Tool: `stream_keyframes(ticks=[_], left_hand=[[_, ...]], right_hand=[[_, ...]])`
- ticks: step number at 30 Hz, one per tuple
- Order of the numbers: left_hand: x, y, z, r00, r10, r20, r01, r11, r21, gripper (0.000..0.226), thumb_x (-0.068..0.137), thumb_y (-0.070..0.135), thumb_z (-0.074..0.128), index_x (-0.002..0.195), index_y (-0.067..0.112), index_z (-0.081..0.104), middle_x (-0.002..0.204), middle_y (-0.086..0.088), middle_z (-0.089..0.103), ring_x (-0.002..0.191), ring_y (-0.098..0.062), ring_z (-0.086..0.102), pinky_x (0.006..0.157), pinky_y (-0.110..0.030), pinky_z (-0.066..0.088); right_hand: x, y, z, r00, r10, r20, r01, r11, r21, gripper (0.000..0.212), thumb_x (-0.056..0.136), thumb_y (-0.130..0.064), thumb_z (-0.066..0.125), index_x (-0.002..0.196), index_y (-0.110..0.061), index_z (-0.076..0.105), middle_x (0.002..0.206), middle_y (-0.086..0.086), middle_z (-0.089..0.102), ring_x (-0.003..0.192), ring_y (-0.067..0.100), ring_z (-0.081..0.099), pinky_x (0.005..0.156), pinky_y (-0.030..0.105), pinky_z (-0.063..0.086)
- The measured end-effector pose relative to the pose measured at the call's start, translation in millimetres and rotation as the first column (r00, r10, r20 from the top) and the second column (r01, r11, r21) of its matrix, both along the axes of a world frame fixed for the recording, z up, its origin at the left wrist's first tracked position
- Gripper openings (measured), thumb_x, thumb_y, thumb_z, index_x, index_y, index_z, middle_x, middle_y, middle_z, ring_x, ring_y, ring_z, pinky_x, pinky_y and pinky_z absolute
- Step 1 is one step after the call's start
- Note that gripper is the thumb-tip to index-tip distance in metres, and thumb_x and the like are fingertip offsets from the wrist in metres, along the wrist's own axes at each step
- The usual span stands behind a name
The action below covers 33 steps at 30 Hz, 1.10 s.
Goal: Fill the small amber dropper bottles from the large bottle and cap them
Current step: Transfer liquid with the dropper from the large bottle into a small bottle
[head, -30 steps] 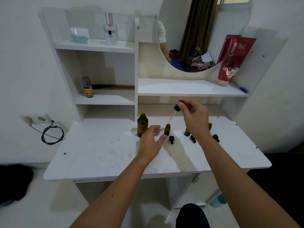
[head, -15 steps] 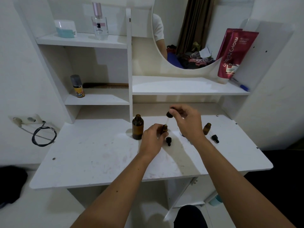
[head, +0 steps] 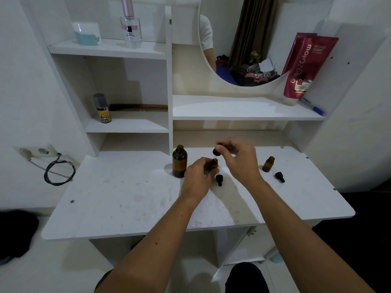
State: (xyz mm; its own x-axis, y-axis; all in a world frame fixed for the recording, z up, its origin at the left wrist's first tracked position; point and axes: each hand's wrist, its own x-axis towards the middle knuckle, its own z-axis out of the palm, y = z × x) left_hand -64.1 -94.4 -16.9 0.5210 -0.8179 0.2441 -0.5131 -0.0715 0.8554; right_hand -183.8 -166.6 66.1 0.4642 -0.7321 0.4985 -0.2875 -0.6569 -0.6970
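Steady light, fragile small amber glass dropper bottle by body, left hand fingers clamped; right hand fingers pinching black rubber dropper cap above neck.

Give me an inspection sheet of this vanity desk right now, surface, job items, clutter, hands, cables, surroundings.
Surface: white desk top, scuffed and faintly stained.
Job's things: large amber bottle upright, uncapped; small amber bottle under the left grip; dropper cap just above its mouth; second small bottle open at right; loose black droppers and lying on the desk.
Clutter: perfume bottle, spray can, comb, red tubes and blue pen on shelves.
Grippers: left hand holds the small bottle; right hand pinches the dropper cap.
Cables: black coiled cable by the wall socket.
Surroundings: round mirror, white walls.
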Motion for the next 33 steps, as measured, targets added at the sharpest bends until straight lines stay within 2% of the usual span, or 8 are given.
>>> stream_keyframes(ticks=[4, 9, 16, 21, 25, 28, 31, 33], left_hand=[[-0.1, -0.1, -0.4, 1.000, -0.003, -0.005, 0.003, 1.000, -0.002, 0.027, 0.095, 0.028, 0.074, 0.120, 0.021, 0.067, 0.110, 0.011, 0.073, 0.103, -0.005, 0.068, 0.098, -0.028, 0.056], [0.5, 0.0, 0.2, 1.000, -0.001, -0.009, 0.001, 1.000, -0.006, 0.026, 0.093, 0.027, 0.075, 0.118, 0.023, 0.067, 0.110, 0.010, 0.073, 0.103, -0.006, 0.068, 0.098, -0.028, 0.056], [0.4, -0.6, 0.3, 1.000, -0.008, -0.023, 0.008, 1.000, -0.010, 0.028, 0.093, 0.027, 0.075, 0.119, 0.020, 0.067, 0.110, 0.009, 0.073, 0.104, -0.008, 0.068, 0.099, -0.034, 0.057], [-1.1, 2.6, 2.5, 0.999, -0.011, -0.030, 0.011, 1.000, -0.009, 0.034, 0.094, 0.027, 0.075, 0.126, 0.020, 0.066, 0.116, 0.008, 0.073, 0.108, -0.007, 0.068, 0.102, -0.036, 0.055], [-2.2, 8.7, 3.2, 1.000, -0.011, -0.023, 0.011, 1.000, -0.001, 0.042, 0.094, 0.028, 0.074, 0.134, 0.021, 0.062, 0.124, 0.007, 0.070, 0.114, -0.007, 0.065, 0.105, -0.035, 0.054], [-3.7, 15.0, 3.8, 0.999, 0.001, -0.038, -0.001, 1.000, -0.001, 0.050, 0.094, 0.030, 0.074, 0.140, 0.020, 0.058, 0.131, 0.006, 0.067, 0.120, -0.007, 0.062, 0.106, -0.032, 0.051], [-5.7, 22.6, 6.5, 0.998, 0.007, -0.070, -0.007, 1.000, -0.008, 0.052, 0.093, 0.034, 0.075, 0.140, 0.020, 0.058, 0.132, 0.005, 0.066, 0.120, -0.008, 0.062, 0.104, -0.030, 0.052], [-6.2, 30.0, 9.1, 0.992, 0.015, -0.123, -0.017, 1.000, -0.016, 0.054, 0.092, 0.035, 0.077, 0.140, 0.019, 0.058, 0.133, 0.006, 0.066, 0.119, -0.008, 0.063, 0.104, -0.030, 0.053]], right_hand=[[2.8, -0.3, 1.3, 1.000, -0.020, 0.017, 0.020, 1.000, 0.001, 0.004, 0.093, -0.008, 0.077, 0.091, -0.010, 0.079, 0.081, -0.018, 0.071, 0.080, -0.010, 0.068, 0.076, 0.003, 0.048], [3.2, 3.0, -0.6, 0.997, -0.064, 0.054, 0.065, 0.998, -0.024, 0.012, 0.092, -0.004, 0.075, 0.085, -0.013, 0.076, 0.078, -0.011, 0.074, 0.079, -0.007, 0.069, 0.076, 0.003, 0.047], [1.8, 5.2, -0.7, 0.999, -0.017, 0.043, 0.017, 1.000, -0.004, 0.005, 0.094, -0.010, 0.076, 0.098, -0.012, 0.079, 0.084, -0.010, 0.074, 0.082, -0.010, 0.069, 0.078, 0.003, 0.049], [-1.2, 7.9, -2.2, 0.998, -0.021, 0.066, 0.021, 1.000, -0.001, 0.008, 0.095, -0.014, 0.076, 0.103, -0.013, 0.078, 0.087, -0.005, 0.078, 0.085, 0.002, 0.074, 0.082, 0.010, 0.055], [-5.2, 9.6, 4.0, 0.996, -0.041, 0.083, 0.042, 0.999, -0.009, 0.008, 0.095, -0.014, 0.076, 0.103, -0.013, 0.078, 0.086, -0.010, 0.076, 0.085, -0.005, 0.072, 0.080, 0.005, 0.051], [-8.9, 12.0, 14.5, 0.992, -0.057, 0.114, 0.056, 0.998, 0.012, 0.007, 0.096, -0.015, 0.075, 0.103, -0.015, 0.078, 0.087, -0.007, 0.078, 0.087, -0.001, 0.073, 0.081, 0.005, 0.050], [-12.7, 15.8, 27.1, 0.987, -0.062, 0.151, 0.058, 0.998, 0.032, 0.008, 0.097, -0.015, 0.074, 0.105, -0.015, 0.077, 0.090, -0.005, 0.078, 0.087, -0.002, 0.072, 0.081, 0.005, 0.049], [-15.6, 18.5, 34.3, 0.984, -0.069, 0.163, 0.067, 0.998, 0.020, 0.009, 0.097, -0.016, 0.075, 0.105, -0.015, 0.077, 0.090, -0.011, 0.076, 0.086, -0.007, 0.070, 0.081, 0.005, 0.049]])
